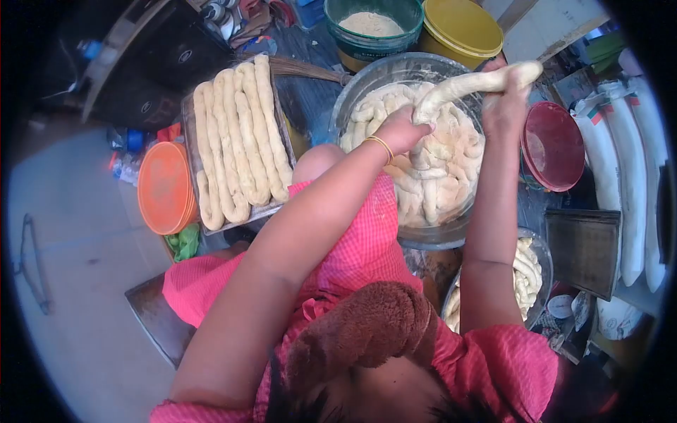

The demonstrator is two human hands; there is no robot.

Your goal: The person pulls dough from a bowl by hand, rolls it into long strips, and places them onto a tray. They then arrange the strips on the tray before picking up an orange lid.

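Note:
A long pale dough rope stretches between my two hands above a large round basin. My left hand, with a yellow bangle at the wrist, grips its lower end. Near the raised far end, my right hand is closed round the rope; that hand is somewhat blurred. Floured dough strips lie heaped in the basin below. On a rectangular tray at the left, several dough ropes lie side by side lengthwise.
An orange lid lies left of the tray. Behind the basin stand a green bucket of flour and a yellow bucket. At the right are a red bucket and dark pans. A second basin of dough sits beside my right arm.

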